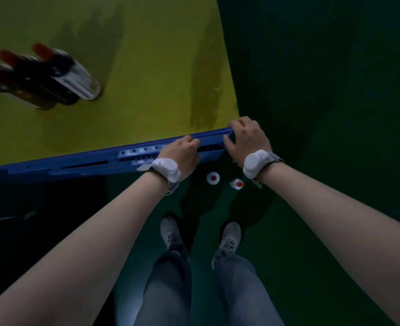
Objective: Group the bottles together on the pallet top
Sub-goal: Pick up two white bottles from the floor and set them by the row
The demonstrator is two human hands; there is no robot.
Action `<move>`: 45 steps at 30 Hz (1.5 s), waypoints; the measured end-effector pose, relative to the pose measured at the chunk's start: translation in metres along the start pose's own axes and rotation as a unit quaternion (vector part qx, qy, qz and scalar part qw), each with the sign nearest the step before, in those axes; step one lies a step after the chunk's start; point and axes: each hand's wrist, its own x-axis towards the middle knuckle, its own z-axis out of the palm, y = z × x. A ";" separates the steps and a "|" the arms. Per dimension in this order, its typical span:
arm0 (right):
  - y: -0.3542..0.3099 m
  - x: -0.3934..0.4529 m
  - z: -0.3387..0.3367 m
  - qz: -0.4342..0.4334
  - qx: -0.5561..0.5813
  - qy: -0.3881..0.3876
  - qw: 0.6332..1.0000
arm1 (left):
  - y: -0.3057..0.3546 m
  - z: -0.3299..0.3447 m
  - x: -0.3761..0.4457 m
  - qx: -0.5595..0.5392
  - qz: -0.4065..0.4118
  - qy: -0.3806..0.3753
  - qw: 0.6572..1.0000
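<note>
A cluster of bottles (pixel 41 76) with red caps stands on the yellow pallet top (pixel 147 67), at its far left, well away from both hands. In this wide view their long axes slant, with the caps toward the upper left and the bases toward the lower right; motion blur hides how many there are.

Two more bottles sit on the dark green floor (pixel 335 114) just below the pallet's blue edge (pixel 76 163), between the person's wrists. The left floor bottle (pixel 212 178) is seen straight down its axis, cap up. The right floor bottle (pixel 236 184) leans, its cap toward the right.

The left hand (pixel 182 149) curls its fingers over the blue edge, gripping it. The right hand (pixel 247 135) rests at the pallet's near right corner, fingers bent and loosely spread over the edge. Both wrists carry white bands.
</note>
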 end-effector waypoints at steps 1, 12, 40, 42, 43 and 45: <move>0.001 -0.007 0.006 0.002 0.008 0.006 1.000 | 0.001 0.009 -0.002 0.005 -0.002 -0.011 1.000; 0.112 -0.020 0.217 0.069 0.050 -0.040 0.996 | 0.004 0.231 0.086 -0.044 -0.016 -0.086 0.995; 0.220 -0.015 0.456 0.183 0.016 -0.208 0.961 | -0.048 0.446 0.167 0.046 -0.027 -0.141 0.989; 0.212 -0.020 0.434 0.171 0.019 -0.191 0.966 | -0.045 0.425 0.151 0.052 -0.029 -0.141 0.988; 0.206 -0.021 0.421 0.161 0.023 -0.175 0.971 | -0.043 0.412 0.144 0.050 -0.033 -0.137 0.989; 0.187 -0.024 0.382 0.146 0.016 -0.151 0.978 | -0.037 0.376 0.125 0.024 -0.043 -0.129 0.990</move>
